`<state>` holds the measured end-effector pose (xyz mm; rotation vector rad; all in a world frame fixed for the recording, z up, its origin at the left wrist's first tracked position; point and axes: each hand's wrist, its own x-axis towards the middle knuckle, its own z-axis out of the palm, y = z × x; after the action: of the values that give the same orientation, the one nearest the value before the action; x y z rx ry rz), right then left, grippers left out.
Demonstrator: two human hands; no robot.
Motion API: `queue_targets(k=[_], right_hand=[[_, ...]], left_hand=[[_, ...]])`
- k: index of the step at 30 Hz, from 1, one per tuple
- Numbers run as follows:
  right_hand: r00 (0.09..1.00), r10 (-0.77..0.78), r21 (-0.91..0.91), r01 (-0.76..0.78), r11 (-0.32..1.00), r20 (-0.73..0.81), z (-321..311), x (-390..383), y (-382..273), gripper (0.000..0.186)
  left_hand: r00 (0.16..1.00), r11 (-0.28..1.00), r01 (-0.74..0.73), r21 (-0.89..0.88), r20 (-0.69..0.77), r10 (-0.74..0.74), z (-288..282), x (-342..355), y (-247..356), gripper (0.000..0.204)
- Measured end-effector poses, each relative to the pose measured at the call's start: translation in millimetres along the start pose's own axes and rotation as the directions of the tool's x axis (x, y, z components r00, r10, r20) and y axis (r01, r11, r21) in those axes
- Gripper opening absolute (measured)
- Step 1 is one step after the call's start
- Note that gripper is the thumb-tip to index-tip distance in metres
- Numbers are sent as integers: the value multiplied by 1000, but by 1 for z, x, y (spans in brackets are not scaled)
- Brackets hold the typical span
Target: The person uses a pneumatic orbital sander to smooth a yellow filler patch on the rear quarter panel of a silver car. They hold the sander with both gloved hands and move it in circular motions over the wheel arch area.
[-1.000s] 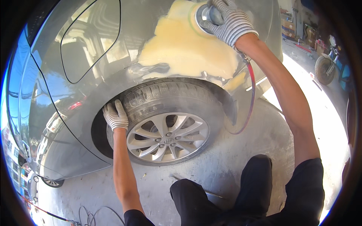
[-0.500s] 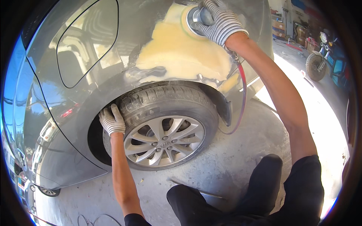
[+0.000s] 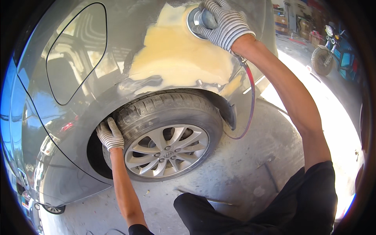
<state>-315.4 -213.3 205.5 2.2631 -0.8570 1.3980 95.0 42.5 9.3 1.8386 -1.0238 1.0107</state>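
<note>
Fingers [image 3: 214, 8] of right hand [image 3: 230, 25] around sander [image 3: 208, 20]

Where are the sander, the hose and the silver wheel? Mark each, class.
Sander [image 3: 209, 19], head view: on its grey body.
Hose [image 3: 253, 94], head view: on its middle stretch.
Silver wheel [image 3: 168, 154], head view: on its hub.

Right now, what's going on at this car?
The person's right hand, in a striped grey glove, holds a round grey tool with a silvery disc against the pale yellow patch on the glossy grey car body. A reddish hose curves down from below that hand. The left hand, gloved alike, is at the left edge of the dusty black tyre, with no visible tool.
</note>
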Motion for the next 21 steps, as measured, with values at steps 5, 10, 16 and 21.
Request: queue_targets(k=[5,10,16,21], right_hand=[[964,-266,17,266,964,-8,-10,49,3,70],[966,-247,140,234,962,82,15,14,8,60],[932,-358,115,363,925,-62,25,27,19,51],[921,-389,156,381,911,21,0,53,-16,51]], left_hand=[[999,980,50,-193,-6,-52,30,0,15,49],[965,840,239,-487,19,-263,10,-2,2,48],[965,942,245,-231,-33,-259,20,-2,2,55],[962,929,268,-253,16,-273,25,-4,-13,52]])
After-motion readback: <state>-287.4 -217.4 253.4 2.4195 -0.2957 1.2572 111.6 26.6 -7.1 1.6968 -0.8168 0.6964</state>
